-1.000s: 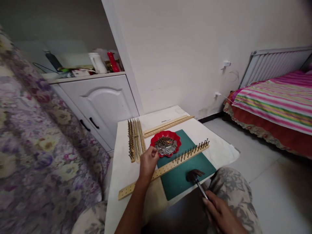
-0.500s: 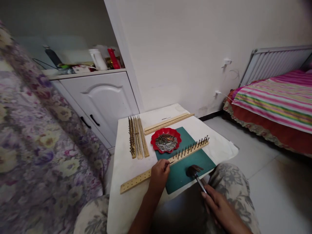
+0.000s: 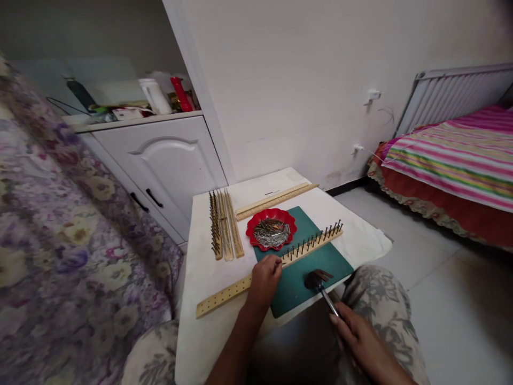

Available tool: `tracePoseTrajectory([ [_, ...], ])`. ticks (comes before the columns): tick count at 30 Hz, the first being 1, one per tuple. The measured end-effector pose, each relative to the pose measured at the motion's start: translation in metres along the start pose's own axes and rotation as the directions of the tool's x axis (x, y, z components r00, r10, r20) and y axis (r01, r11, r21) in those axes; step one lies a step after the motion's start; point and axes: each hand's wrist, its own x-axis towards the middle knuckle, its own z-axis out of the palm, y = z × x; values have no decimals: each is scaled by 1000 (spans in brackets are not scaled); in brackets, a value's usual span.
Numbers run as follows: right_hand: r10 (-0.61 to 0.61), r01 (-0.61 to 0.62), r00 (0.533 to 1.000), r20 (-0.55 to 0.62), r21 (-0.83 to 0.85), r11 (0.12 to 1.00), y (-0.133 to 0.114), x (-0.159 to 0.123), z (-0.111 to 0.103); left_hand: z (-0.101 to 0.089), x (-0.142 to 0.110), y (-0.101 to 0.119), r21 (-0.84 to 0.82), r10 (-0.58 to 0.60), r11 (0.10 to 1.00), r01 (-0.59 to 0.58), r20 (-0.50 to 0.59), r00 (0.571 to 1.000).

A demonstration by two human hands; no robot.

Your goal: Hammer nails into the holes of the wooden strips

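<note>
My right hand point(image 3: 355, 331) is wrapped round the handle of a claw hammer point(image 3: 317, 278), its head low over the front of the green mat point(image 3: 298, 294). Across the mat lies a long wooden strip point(image 3: 224, 295) with drilled holes at its left part and nails point(image 3: 315, 241) standing in rows along its right part. My left hand point(image 3: 267, 275) is over the strip's middle, fingers pinched on a nail point(image 3: 283, 263), mostly hidden, just left of the standing nails. Behind it, a red scalloped dish point(image 3: 250, 233) holds many loose nails point(image 3: 272, 232).
On the table's left lie several wooden strips point(image 3: 234, 227), one bristling with nails point(image 3: 214, 227). More strips point(image 3: 276, 200) lie at the back, with loose nails point(image 3: 272, 192) behind. A cabinet point(image 3: 164, 155) and floral curtain point(image 3: 80, 240) stand left; a bed point(image 3: 452, 155) is at right.
My left hand has shifted slightly up and turned over the strip, covering more of the nail in its fingers. My right hand and the hammer have hardly moved.
</note>
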Motion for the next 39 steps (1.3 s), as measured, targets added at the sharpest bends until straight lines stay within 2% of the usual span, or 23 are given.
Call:
tracePoseTrajectory([
  [4, 23, -23, 1000, 13, -1, 1000, 0, 0, 0, 6, 3, 0, 18, 50, 999, -49, -27, 998],
  [10, 78, -83, 994, 74, 68, 994, 5, 1, 3, 25, -3, -8, -31, 125, 991, -131, -150, 981],
  [15, 74, -80, 995, 67, 89, 993, 4, 0, 3, 37, -5, -12, -103, 36, 993, -62, -243, 969],
  [18, 25, -27, 999, 43, 52, 998, 4, 0, 2, 40, -4, -13, -122, -41, 992, 7, -278, 960],
  [23, -10, 10, 1000, 30, -1, 1000, 9, 3, 2, 42, -2, -14, -216, -132, 974, 74, -268, 954],
  [29, 7, -8, 999, 45, 23, 1000, 4, 3, 1, 42, -1, -13, -270, -80, 963, 9, -251, 965],
  [35, -15, 16, 998, 56, -16, 1000, 3, 0, 0, 42, 0, -9, -219, -101, 975, 49, -234, 967],
  [39, -59, 61, 997, 49, -37, 997, -10, 6, -6, 43, 0, -9, -195, -110, 979, 65, -229, 967],
])
